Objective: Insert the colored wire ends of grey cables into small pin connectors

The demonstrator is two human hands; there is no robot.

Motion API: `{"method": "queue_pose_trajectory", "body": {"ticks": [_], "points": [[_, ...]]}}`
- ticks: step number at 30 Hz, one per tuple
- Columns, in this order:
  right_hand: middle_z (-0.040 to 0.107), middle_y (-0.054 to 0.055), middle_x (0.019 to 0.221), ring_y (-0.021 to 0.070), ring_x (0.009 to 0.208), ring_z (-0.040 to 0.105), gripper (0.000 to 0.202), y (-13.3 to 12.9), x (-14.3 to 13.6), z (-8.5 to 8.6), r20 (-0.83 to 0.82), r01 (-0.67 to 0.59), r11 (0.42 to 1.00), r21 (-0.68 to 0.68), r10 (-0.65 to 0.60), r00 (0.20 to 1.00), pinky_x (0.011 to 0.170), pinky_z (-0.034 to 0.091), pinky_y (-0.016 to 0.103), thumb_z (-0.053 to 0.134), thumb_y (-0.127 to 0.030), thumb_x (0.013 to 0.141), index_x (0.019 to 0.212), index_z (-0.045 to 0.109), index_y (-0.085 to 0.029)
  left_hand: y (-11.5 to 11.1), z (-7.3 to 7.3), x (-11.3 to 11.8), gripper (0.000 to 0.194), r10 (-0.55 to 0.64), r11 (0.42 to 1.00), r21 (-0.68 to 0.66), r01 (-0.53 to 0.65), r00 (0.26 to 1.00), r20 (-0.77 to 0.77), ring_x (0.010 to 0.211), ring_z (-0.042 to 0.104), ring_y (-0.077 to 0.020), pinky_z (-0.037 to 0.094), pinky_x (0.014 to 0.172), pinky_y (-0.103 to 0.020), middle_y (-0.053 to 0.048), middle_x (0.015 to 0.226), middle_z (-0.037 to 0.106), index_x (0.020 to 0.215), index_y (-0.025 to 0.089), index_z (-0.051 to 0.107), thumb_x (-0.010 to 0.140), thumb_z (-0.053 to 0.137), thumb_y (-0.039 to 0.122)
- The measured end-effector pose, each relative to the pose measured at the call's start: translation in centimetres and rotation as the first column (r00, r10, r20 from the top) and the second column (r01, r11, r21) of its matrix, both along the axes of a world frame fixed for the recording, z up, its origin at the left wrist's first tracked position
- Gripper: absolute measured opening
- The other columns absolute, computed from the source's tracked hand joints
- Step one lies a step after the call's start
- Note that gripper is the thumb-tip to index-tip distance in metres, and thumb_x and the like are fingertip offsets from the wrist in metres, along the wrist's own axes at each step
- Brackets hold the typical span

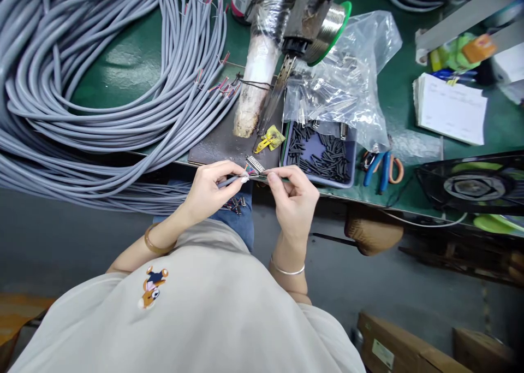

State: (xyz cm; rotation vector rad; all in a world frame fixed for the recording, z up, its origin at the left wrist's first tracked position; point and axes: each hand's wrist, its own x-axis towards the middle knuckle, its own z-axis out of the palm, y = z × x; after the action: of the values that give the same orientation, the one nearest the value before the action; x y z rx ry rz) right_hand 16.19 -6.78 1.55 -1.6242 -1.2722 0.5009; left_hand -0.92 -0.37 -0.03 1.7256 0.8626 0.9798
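Observation:
Between the thumb and fingers of my left hand [210, 190] is the end of a grey cable [227, 182], with thin coloured wires [249, 169] fanning out of it. My right hand [293, 198] is closed in a pinch just to the right, on something slim at the wires that is too small to name. A metal multi-pin connector [255, 164] lies at the wire ends, just beyond my fingertips. Behind it, a yellow clip [268, 140] rests on the dark board [216, 146] at the bench's front edge.
Coiled grey cables [123, 122] fill the left side. A soldering setup with a solder spool [327, 31] stands ahead. To the right are a bin [351, 160] of short black tubes, a plastic bag [360, 67], blue-handled pliers [383, 172], paper cards [450, 108] and a black fan [475, 184].

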Motion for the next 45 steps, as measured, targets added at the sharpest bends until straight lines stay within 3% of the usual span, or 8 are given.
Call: {"method": "queue_pose_trajectory", "body": {"ticks": [10,17,22,24,32,37,41,45], "points": [[0.067,-0.001,0.079,0.0103,0.063,0.051,0.014,-0.3,-0.7,0.1,0.136,-0.082,0.997,0.007,0.081,0.987,0.058,0.04,0.027,0.064,-0.025,0.097,0.084,0.069,-0.021,0.1,0.0,-0.1,0.009,-0.004,1.0,0.026,0.004,1.0,0.006,0.057,0.048,-0.0066,0.033,0.052,-0.022,-0.001,0.079,0.072,0.085,0.015,0.072,0.085,0.064,0.012],[0.07,0.001,0.079,0.0119,0.065,0.058,0.016,-0.4,-1.7,-0.6,0.304,-0.141,0.988,0.063,0.115,0.946,0.062,0.046,0.028,0.061,-0.03,0.099,0.092,0.073,-0.023,-0.4,-0.8,-0.5,0.031,-0.086,0.973,-0.205,0.105,0.991,0.099,0.048,0.038,-0.0026,0.03,0.047,-0.019,0.002,0.081,0.063,0.102,0.016,0.063,0.073,0.059,0.005],[0.069,-0.001,0.079,0.0077,0.046,0.031,0.026,-0.5,-0.6,-1.1,0.24,0.077,0.99,0.115,-0.103,0.965,0.046,0.033,0.027,0.066,-0.041,0.096,0.115,0.073,-0.025,-0.4,-0.9,-0.7,0.015,-0.086,0.996,0.003,0.086,0.994,0.075,0.071,0.059,-0.0106,0.046,0.062,-0.021,-0.006,0.096,0.071,0.1,0.016,0.071,0.085,0.068,0.015],[0.072,0.0,0.081,0.0072,0.045,0.031,0.026,-0.4,-0.2,-0.8,0.213,0.054,0.997,0.05,-0.064,0.975,0.046,0.034,0.027,0.067,-0.042,0.095,0.112,0.075,-0.024,-0.4,-1.0,-0.6,0.007,-0.086,0.991,0.105,0.077,0.993,0.084,0.085,0.065,-0.015,0.051,0.075,-0.025,-0.007,0.094,0.072,0.094,0.017,0.073,0.09,0.068,0.018],[0.081,0.004,0.093,0.0155,0.075,0.074,0.021,0.6,-0.4,-1.0,-0.218,-0.126,0.99,-0.059,0.111,0.97,0.07,0.062,0.029,0.069,-0.039,0.092,0.1,0.077,-0.021,-1.0,-0.3,-0.3,0.005,-0.002,0.992,0.123,-0.006,0.998,0.06,0.085,0.066,-0.0152,0.05,0.076,-0.026,-0.007,0.096,0.073,0.084,0.018,0.068,0.087,0.067,0.015],[0.077,0.001,0.08,0.0119,0.061,0.068,0.018,0.5,-0.8,-1.1,-0.162,-0.051,0.998,-0.043,0.043,0.986,0.056,0.054,0.024,0.071,-0.035,0.09,0.099,0.078,-0.021,-0.8,-0.4,0.4,0.007,0.044,0.997,-0.07,-0.037,0.994,0.102,0.069,0.061,-0.0112,0.045,0.059,-0.022,-0.004,0.083,0.07,0.075,0.017,0.063,0.08,0.067,0.015],[0.054,-0.009,0.054,0.0074,0.042,0.046,0.018,0.0,-0.6,-1.0,-0.153,0.097,0.977,0.192,-0.067,0.986,0.041,0.035,0.021,0.066,-0.033,0.093,0.107,0.071,-0.024,0.0,-1.2,0.8,0.015,0.08,0.962,-0.269,-0.038,0.986,0.148,0.059,0.054,-0.008,0.04,0.051,-0.019,-0.003,0.078,0.067,0.071,0.016,0.06,0.078,0.072,0.022],[0.074,-0.005,0.078,0.0067,0.042,0.055,0.018,-0.4,-0.2,-1.2,-0.214,0.086,0.984,0.154,-0.052,0.975,0.043,0.045,0.02,0.058,-0.031,0.1,0.117,0.058,-0.027,0.8,-1.6,0.9,0.017,0.098,0.945,-0.325,-0.043,0.983,0.156,0.057,0.052,-0.0074,0.037,0.048,-0.018,-0.002,0.075,0.065,0.07,0.016,0.06,0.075,0.075,0.023]]}}
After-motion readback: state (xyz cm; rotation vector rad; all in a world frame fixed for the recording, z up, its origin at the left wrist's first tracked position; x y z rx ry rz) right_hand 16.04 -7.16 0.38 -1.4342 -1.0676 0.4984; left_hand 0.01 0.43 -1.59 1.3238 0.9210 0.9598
